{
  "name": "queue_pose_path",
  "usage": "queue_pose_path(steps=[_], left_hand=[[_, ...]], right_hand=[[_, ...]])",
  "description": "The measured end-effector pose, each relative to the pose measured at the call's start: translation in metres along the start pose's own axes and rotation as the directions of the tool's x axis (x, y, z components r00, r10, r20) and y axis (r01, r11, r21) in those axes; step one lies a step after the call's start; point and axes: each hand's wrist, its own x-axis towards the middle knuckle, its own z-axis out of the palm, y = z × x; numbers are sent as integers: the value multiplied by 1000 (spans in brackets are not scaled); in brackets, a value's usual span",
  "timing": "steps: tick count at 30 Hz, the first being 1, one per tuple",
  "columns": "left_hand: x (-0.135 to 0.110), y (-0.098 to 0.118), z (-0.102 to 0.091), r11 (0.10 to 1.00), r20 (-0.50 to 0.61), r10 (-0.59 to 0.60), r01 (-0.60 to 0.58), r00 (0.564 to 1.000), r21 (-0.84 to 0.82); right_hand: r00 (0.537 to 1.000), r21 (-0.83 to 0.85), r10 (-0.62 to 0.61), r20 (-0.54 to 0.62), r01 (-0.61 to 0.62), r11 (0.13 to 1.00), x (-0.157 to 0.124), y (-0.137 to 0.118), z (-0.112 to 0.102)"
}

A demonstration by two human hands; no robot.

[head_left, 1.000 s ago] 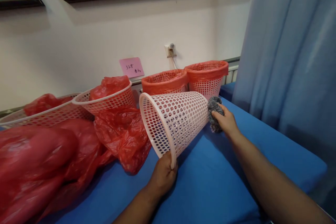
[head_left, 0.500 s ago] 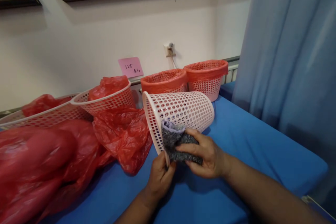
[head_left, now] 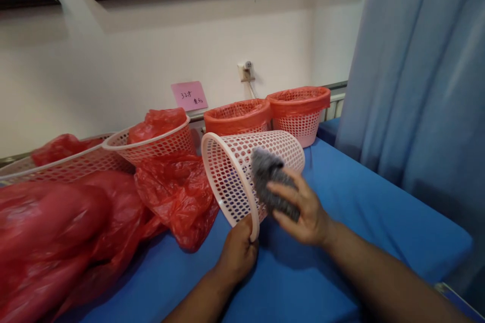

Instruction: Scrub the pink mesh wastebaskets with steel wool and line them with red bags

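The grey cloth, gathered in the right hand, crossed the outer side of a pale pink basket as I worked from a distance. Half a second earlier I had it at the rim, beside the left hand; half a second before that, at the base end. The basket's mouth had also turned slightly towards the camera. I read the shift as wiping carried from rim to wall, with the work in progress, though no dirt or clean patch showed to measure it.

The basket lay on its side on the blue-covered surface, mouth to the left. My left grip was closed around the lower rim, its hold unchanged; my right grip was bunched around the cloth, whose blurred edge appeared to rest on the mesh. Cloth and fingers hid part of that wall from me.

Close behind stood two red-lined baskets, leaving, I judged, little room for rolling the work backwards. A loose red bag spread just beside the mouth and might have caught on the rim. Farther left I saw a heap of red plastic and two baskets holding crumpled red bags. A pink note was on the wall behind.
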Motion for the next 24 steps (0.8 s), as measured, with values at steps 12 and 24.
queue_pose_path(steps=[12,24], left_hand=[[10,0,-7,1000,56,-1,0,998,5],[4,17,-7,990,-135,-26,8,990,-138]], right_hand=[[628,135,686,-368,-694,707,15,93,-29],[963,146,-259,78,246,958,0,-30,6]])
